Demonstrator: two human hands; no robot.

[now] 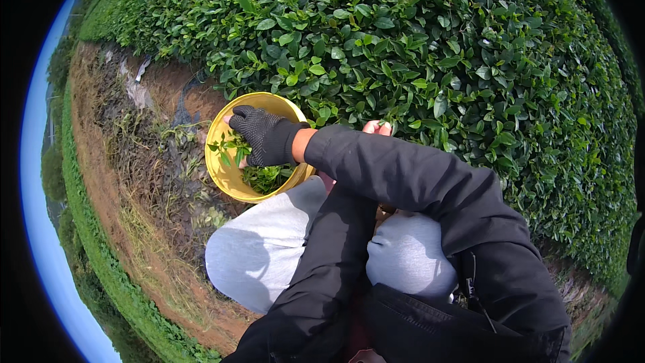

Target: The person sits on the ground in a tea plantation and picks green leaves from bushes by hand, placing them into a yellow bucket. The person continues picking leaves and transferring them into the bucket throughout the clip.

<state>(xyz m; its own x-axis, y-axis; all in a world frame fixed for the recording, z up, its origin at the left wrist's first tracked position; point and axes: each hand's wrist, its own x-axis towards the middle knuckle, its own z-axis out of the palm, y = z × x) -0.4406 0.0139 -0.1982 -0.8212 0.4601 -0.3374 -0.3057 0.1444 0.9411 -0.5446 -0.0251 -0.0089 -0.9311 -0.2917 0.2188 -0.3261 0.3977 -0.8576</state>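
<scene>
My right hand, in a black dotted glove with bare fingertips, reaches across my left arm into a yellow bucket. Leafy green shoots show beside and under its fingers; whether it grips them is hidden. More picked green leaves lie at the bucket's bottom. Beneath my right forearm, the bare fingertips of my left hand show at the edge of a dense, glossy-leaved bush. A small leaf touches these fingertips, but the forearm covers the rest of the hand, so its hold is unclear.
My knees in light grey trousers are bent below the bucket. At left runs a strip of bare soil with dry grass, cut weeds and scraps of plastic film. Another green row stands beyond it.
</scene>
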